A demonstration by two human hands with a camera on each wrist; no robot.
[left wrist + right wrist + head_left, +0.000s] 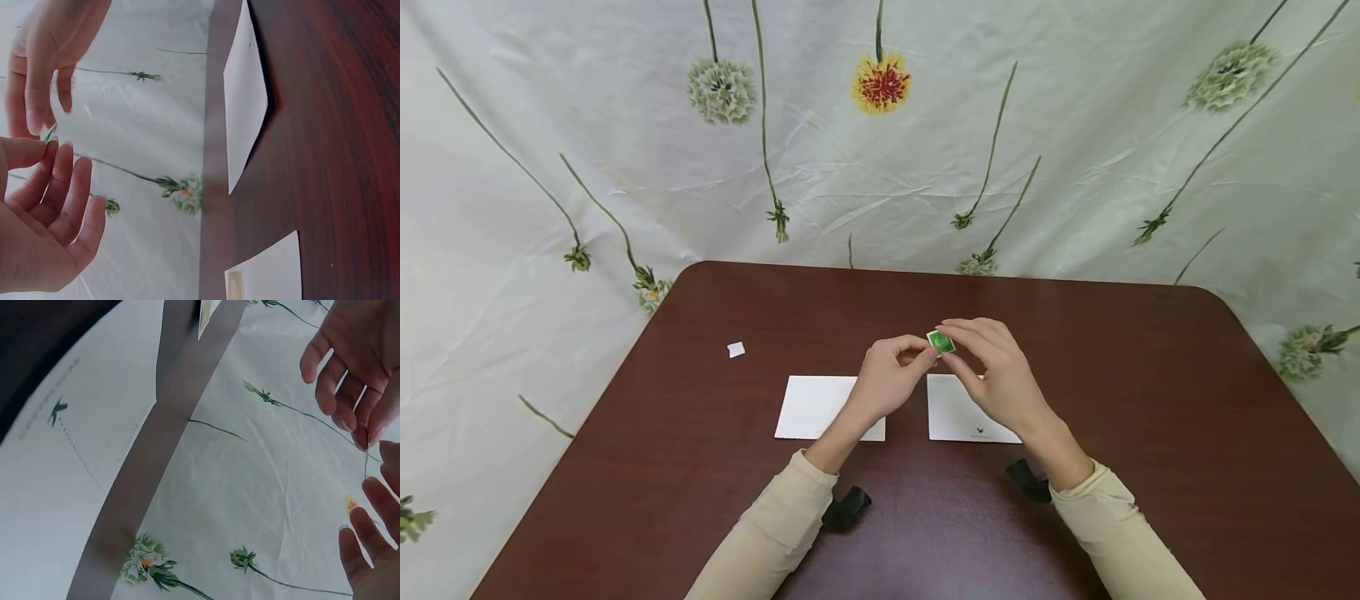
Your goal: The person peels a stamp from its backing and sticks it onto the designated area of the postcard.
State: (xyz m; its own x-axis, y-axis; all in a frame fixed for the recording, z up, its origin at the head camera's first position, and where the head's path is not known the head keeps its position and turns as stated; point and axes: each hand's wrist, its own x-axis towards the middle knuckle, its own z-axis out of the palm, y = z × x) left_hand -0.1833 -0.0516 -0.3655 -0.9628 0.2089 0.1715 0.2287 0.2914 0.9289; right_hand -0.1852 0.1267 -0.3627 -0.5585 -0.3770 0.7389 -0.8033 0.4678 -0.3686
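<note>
Both hands meet above the table and hold a small green stamp (941, 342) with a white border. My left hand (891, 375) pinches its lower left edge between thumb and index finger. On the other side, my right hand (1000, 375) has its thumb and index fingertip at the stamp's right edge. From the left wrist, the stamp (50, 134) appears nearly edge-on at the left fingertips. Below the hands lie two white cards or envelopes: a left one (812, 404) and a right one (955, 412) bearing a small dark bird print.
A small white paper piece (736, 350) lies on the dark reddish-brown table (647, 467), left of the cards. In the left wrist view, a beige patch (235, 286) shows on the nearer card. A white flower-printed cloth (925, 167) hangs behind the table.
</note>
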